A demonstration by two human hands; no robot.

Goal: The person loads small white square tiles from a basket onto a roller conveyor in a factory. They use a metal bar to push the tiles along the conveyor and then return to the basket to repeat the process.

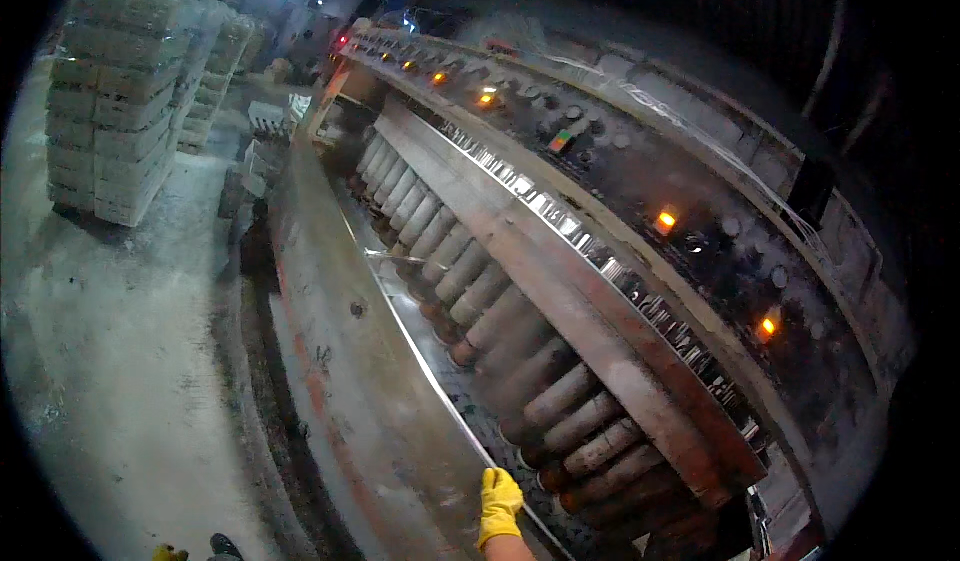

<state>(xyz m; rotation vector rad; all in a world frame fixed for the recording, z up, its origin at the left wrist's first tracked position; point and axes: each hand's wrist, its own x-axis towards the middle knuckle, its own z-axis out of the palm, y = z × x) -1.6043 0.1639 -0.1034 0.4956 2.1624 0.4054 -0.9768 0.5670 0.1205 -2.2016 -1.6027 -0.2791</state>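
Note:
My right hand (500, 506), in a yellow glove, is closed at the inner edge of a long machine's trough. Its fingers meet a long thin bright metal line (437, 379); whether this is a rod or the trough's edge I cannot tell. Further up, a short thin metal piece (398, 257) juts from that line toward a row of dusty grey cylinders (480, 294). The cylinders slant side by side, with rusty brown lower ends. At the bottom left only a bit of yellow glove, my left hand (168, 553), shows. Its fingers are mostly cut off, apart from the machine.
A wide dusty metal ledge (400, 391) runs along the trough's near side. Above the cylinders lies a long rusty beam (570, 281), then a dark panel (620, 176) with lit amber lamps. Tall wrapped pallet stacks (115, 111) stand far left. A dark shoe (222, 544) shows below.

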